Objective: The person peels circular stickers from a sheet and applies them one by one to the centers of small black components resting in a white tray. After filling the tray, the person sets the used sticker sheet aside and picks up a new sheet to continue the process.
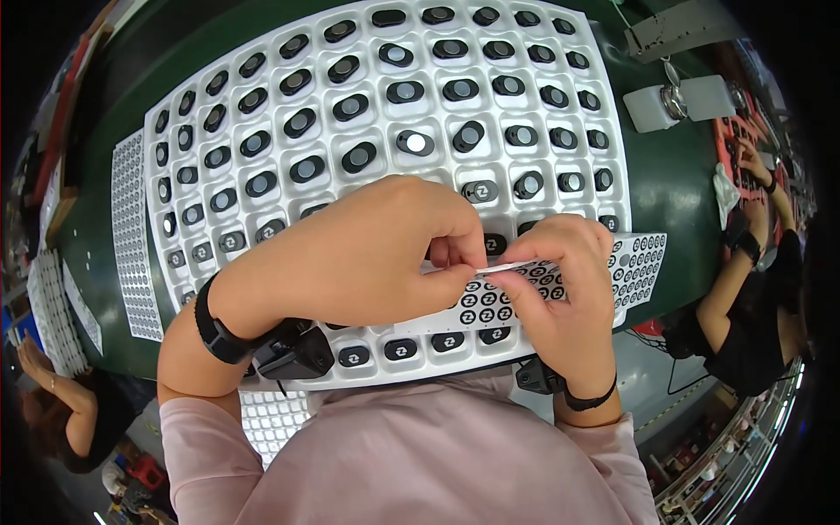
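Over the near half of a white moulded tray [619,157], both my hands meet at a sheet of round black-and-white stickers [643,267]. My right hand [564,284] pinches the bent edge of that sheet between thumb and fingers. Thumb against fingertips, my left hand [376,249] is closed at the same edge; whether a single sticker has come loose there is too small to tell. Small black oval parts [405,92] sit in the tray's pockets, most with a grey round face. Several near ones, such as a black part [401,349], bear a white round mark. My left forearm hides some pockets.
Another sticker sheet [133,236] lies left of the tray on the green table [612,66]. A stack of white trays [54,319] stands at far left. White blocks with a metal piece [674,103] are at the right. Co-workers' arms [731,262] show on both sides.
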`<state>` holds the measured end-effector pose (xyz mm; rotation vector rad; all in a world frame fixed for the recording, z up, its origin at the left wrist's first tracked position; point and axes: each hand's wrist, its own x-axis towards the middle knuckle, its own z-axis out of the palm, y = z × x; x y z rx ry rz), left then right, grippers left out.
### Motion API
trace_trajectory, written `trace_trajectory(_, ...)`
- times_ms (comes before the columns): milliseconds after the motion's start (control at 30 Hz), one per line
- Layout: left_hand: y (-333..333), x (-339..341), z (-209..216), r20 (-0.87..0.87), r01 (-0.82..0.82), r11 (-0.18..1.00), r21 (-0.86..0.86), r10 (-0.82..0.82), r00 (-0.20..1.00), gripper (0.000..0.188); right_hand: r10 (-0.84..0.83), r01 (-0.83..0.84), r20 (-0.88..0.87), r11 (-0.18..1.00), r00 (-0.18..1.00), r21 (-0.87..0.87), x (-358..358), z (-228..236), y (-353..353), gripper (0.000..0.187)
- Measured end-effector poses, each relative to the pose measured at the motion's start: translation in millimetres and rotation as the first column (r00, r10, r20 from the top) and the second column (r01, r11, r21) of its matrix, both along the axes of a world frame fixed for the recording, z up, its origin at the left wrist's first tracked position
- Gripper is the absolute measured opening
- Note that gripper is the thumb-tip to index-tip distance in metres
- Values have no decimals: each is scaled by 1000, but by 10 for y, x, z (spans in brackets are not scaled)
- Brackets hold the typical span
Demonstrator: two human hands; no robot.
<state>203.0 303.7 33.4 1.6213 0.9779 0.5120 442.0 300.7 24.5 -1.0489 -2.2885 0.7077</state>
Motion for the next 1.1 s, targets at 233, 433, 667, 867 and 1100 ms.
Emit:
trace_trajectory(233,20,14,-51,44,28,999,-24,-27,999,10,18,-18,-3,1000,1000,-7,44,24,34,27)
trace_trajectory(433,59,43,-22,34,56,993,-106,-53,998,9,22,-22,-8,1000,1000,-1,74,14,30,27)
trace_trajectory(667,-40,97,-64,0,-64,997,-33,64,998,6,33,-32,-25,999,999,30,20,20,12,23)
trace_trajectory(867,-50,119,-47,-31,-71,997,-19,71,997,5,81,-80,-5,994,997,73,40,-23,19,23)
trace_trajectory(1100,-51,135,-52,-56,-99,995,19,100,993,6,66,-63,-19,991,998,114,37,-66,7,24)
